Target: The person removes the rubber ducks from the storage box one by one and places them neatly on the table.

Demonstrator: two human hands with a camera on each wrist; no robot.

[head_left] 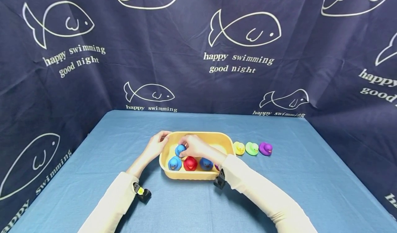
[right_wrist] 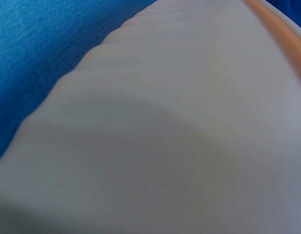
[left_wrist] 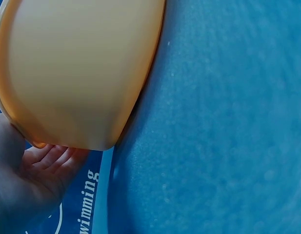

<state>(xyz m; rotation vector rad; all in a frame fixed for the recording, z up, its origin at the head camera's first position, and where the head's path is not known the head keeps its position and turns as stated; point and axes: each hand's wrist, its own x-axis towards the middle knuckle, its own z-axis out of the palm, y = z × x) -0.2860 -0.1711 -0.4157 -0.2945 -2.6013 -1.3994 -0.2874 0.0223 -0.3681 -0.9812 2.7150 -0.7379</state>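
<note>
A yellow plastic tub (head_left: 198,175) sits on the table, and its outer wall (left_wrist: 77,73) fills much of the left wrist view. My left hand (head_left: 157,144) holds the tub's left end, thumb near the rim and fingers round the far side. Inside the tub, my right hand (head_left: 193,146) pinches a blue rubber duck (head_left: 180,150) at the left. In front of that duck stand a lighter blue duck (head_left: 175,163), a red duck (head_left: 190,163) and a dark blue duck (head_left: 206,164). A purple duck (head_left: 217,167) is mostly hidden by my right wrist.
Right of the tub, a yellow duck (head_left: 239,148), a green duck (head_left: 252,148) and a purple duck (head_left: 265,149) stand in a row on the blue tablecloth (head_left: 297,178). A dark blue fish-print curtain (head_left: 192,74) rises behind the table. The tub's wall (right_wrist: 189,122) fills most of the right wrist view.
</note>
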